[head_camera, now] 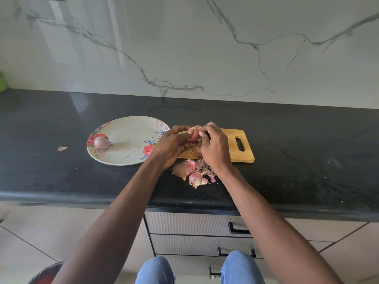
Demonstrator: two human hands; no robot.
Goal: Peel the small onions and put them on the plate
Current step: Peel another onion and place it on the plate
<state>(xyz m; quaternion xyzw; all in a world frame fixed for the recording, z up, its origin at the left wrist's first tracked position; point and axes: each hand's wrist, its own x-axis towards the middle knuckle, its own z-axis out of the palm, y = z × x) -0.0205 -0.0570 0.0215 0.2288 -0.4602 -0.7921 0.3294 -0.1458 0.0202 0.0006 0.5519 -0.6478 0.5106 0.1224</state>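
A small pink onion is held above the left end of the wooden cutting board. My left hand grips it from the left and below. My right hand pinches it from the right, fingertips on its skin. A peeled onion lies on the left side of the flowered white plate, which sits just left of the board. Papery pink and brown peels are heaped on the black counter in front of the board, under my wrists.
A stray bit of peel lies on the black counter left of the plate. A marble-patterned wall rises behind the counter. Drawers with black handles are below the counter's front edge.
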